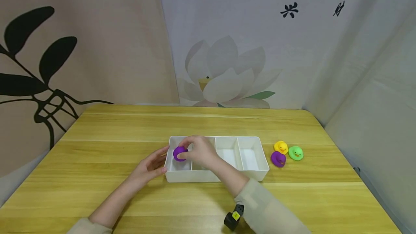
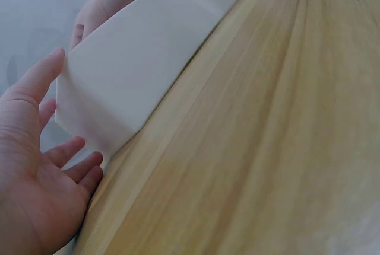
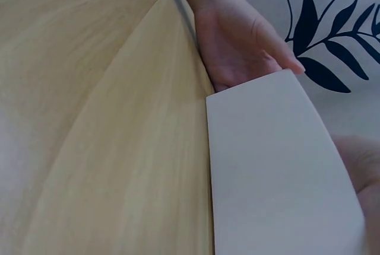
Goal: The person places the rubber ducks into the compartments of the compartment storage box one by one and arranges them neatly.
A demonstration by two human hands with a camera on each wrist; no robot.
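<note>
A white divided tray [image 1: 234,176] stands on the table. Over its leftmost compartment, my right hand [image 1: 202,151] pinches a round purple toy [image 1: 178,153] between thumb and fingers. At the tray's left end, my left hand [image 1: 147,167] touches the wall, its fingers extended and spread round the corner. The left wrist view shows this left hand [image 2: 35,172] close up, thumb tip near the upper edge. In the right wrist view the tray's outer wall [image 3: 279,166] hides the toy and most of the right hand [image 3: 359,166].
Right of the tray, a yellow rubber duck [image 1: 281,147], a green one [image 1: 296,153] and a purple one [image 1: 278,159] sit close together on the wooden table [image 1: 130,129]. Printed curtains [image 1: 123,46] hang behind the table. A black camera [image 1: 233,217] is strapped to the right wrist.
</note>
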